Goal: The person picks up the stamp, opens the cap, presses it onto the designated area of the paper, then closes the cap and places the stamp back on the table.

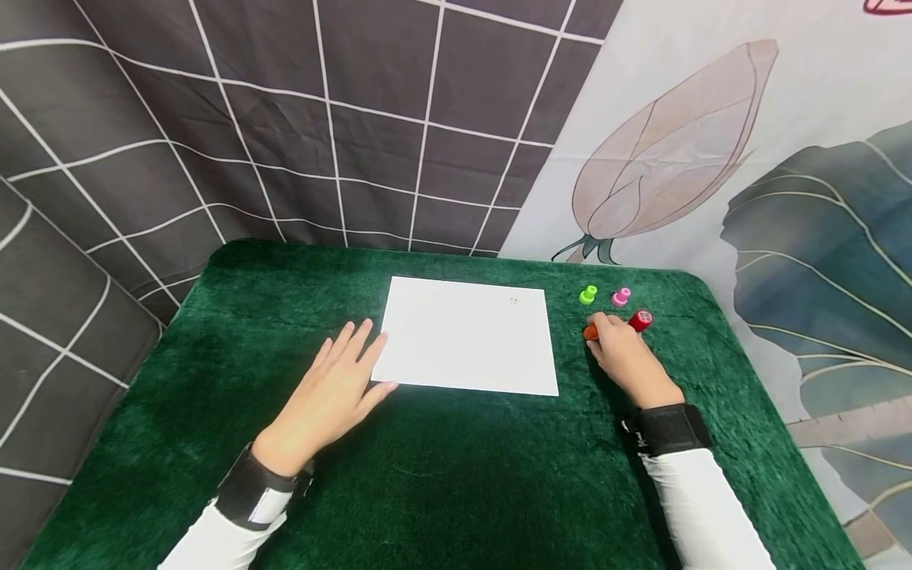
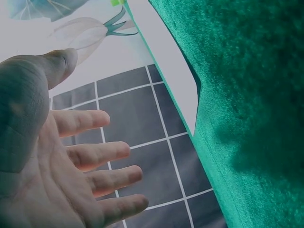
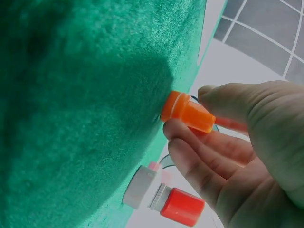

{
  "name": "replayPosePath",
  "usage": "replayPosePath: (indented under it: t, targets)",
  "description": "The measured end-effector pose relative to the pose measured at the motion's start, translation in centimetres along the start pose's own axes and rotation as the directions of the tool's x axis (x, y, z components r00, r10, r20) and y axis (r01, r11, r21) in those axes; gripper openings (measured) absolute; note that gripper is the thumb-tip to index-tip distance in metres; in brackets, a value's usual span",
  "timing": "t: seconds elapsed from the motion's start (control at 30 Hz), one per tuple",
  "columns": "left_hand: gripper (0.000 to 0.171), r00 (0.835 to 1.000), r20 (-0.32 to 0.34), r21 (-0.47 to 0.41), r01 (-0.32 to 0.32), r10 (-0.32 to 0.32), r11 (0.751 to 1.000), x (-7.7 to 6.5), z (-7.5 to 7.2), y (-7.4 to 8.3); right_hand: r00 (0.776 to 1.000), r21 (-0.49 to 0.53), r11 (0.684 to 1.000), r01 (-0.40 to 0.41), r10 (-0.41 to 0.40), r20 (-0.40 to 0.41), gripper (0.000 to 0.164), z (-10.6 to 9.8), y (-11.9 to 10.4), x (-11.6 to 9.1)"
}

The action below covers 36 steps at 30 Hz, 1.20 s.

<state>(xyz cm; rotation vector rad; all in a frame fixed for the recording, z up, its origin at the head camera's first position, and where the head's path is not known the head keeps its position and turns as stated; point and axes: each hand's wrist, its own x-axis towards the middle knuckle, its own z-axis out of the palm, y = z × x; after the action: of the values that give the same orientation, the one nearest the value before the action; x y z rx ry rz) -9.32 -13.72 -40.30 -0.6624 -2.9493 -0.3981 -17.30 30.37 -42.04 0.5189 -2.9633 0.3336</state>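
Note:
My right hand has its thumb and fingers around a small orange stamp, which stands base down on the green cloth. A red stamp with a pale pattern on its end is close beside that hand. Behind it stand a lime green stamp and a pink stamp. My left hand is spread flat, fingers straight, at the left edge of a white sheet of paper. Its index fingertip and thumb tip overlap the paper's edge. A small printed mark shows near the sheet's top right corner.
Dark green plush cloth covers the table. A grey curtain with white grid lines hangs behind and to the left. On the right hangs a white cloth printed with a pink bud and grey-blue leaves.

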Motion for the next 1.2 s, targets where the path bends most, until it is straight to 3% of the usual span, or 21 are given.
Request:
replayPosePath:
  t: [0.5, 0.93, 1.2]
  targets:
    - [0.064, 0.998, -0.049, -0.006, -0.026, 0.026, 1.0, 1.1, -0.1, 0.3, 0.998, 0.018, 0.999, 0.039, -0.038, -0.046, 0.014, -0.5, -1.4, 0.5]
    - [0.055, 0.983, -0.148, -0.018, -0.116, 0.112, 0.993, 3.1, -0.9, 2.0, 0.981, 0.093, 0.984, 0.153, -0.14, -0.136, 0.017, -2.6, -7.2, 1.4]
    - [0.047, 0.975, -0.19, -0.078, -0.136, 0.12, 0.988, 4.2, -2.1, 3.4, 0.959, 0.251, 0.936, 0.245, -0.197, -0.204, 0.023, -3.8, -10.9, 1.1]
